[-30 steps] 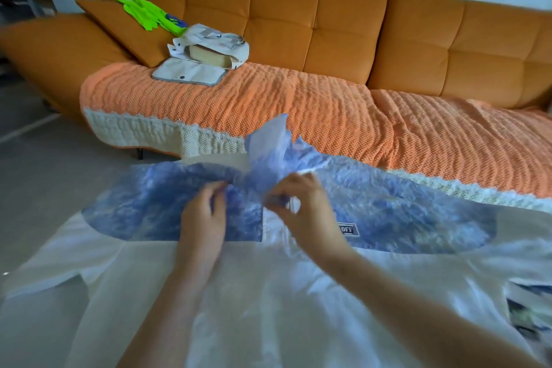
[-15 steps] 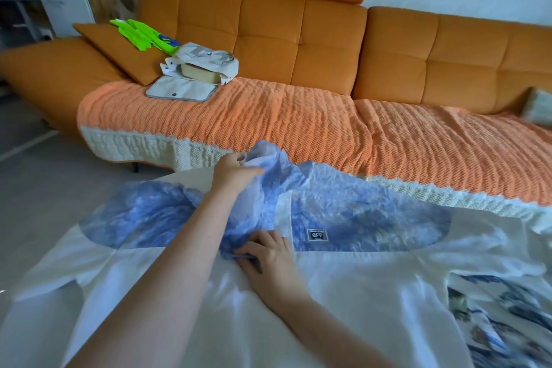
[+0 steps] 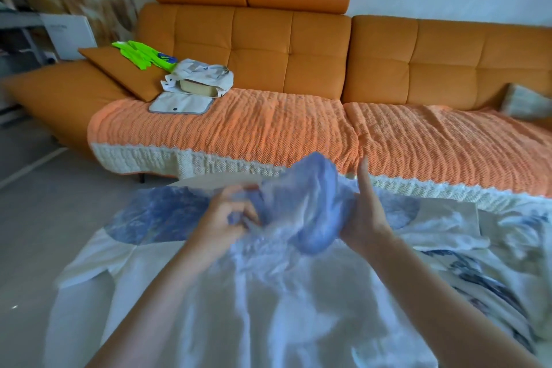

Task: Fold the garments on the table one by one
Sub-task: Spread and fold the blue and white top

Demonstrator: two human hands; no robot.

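Head view. Since the earlier frame the left hand (image 3: 222, 219) has drawn back and the right hand (image 3: 363, 218) has lifted. Both now grip the bunched blue part of the garment (image 3: 268, 308), spread on the table (image 3: 454, 212) at lower centre.
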